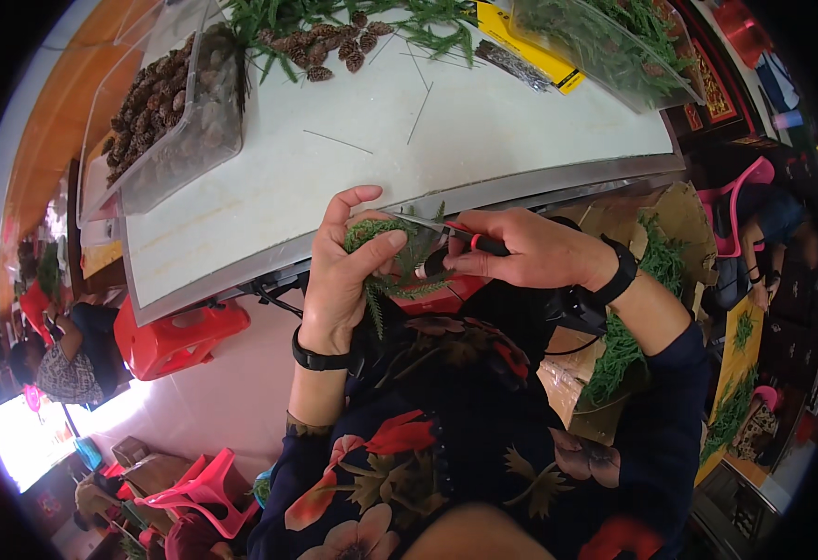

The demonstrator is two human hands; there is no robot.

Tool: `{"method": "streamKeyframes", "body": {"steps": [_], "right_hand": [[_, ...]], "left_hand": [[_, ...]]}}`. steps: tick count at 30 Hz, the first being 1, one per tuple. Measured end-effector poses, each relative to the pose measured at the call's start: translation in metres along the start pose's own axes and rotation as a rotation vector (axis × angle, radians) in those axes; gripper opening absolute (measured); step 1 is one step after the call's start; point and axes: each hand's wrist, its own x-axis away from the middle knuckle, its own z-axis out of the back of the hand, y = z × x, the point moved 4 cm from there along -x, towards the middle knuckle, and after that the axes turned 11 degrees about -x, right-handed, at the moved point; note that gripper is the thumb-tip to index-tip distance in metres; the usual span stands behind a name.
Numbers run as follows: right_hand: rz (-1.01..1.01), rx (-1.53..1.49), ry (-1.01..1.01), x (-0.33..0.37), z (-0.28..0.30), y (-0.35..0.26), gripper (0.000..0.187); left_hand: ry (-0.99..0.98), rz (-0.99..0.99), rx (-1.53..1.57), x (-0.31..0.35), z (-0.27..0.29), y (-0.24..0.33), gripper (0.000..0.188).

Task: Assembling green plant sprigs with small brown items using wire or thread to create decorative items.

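Observation:
My left hand (pixel 343 257) is closed around a small bundle of green artificial fir sprigs (pixel 371 231), thumb pressed over it, just off the table's near edge. Some needled tips hang below the fingers. My right hand (pixel 530 250) grips scissors (pixel 490 245) with red and black handles. Their thin silver blades reach left to the sprigs, near my left thumb. Whether the blades are apart is hard to make out. A small dark, pale-ended piece (pixel 432 265) shows below the right fingertips; its kind is unclear.
Beyond my hands is a white table (pixel 269 187) with loose wires (pixel 338 141) and pinecones (pixel 318 73). A clear box of pinecones (pixel 152 112) stands left, a clear bin of greenery (pixel 614 47) far right. A cardboard box (pixel 689 215) with greenery sits right; a red stool (pixel 180 336) left. People sit at both sides.

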Motion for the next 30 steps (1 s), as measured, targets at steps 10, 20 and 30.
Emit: {"method": "streamKeyframes", "body": {"steps": [10, 20, 30], "right_hand": [[-0.043, -0.033, -0.022, -0.0012, 0.0033, 0.0016, 0.023], [0.037, -0.085, -0.007, -0.0018, -0.002, 0.0053, 0.024], [0.033, 0.089, 0.011, -0.0003, -0.0001, 0.005, 0.024]], "left_hand": [[-0.005, 0.025, -0.004, 0.0006, -0.002, -0.0009, 0.051], [-0.046, 0.055, 0.064, -0.0003, -0.0039, -0.0065, 0.049], [0.006, -0.03, -0.031, 0.0015, -0.0066, -0.001, 0.051]]}}
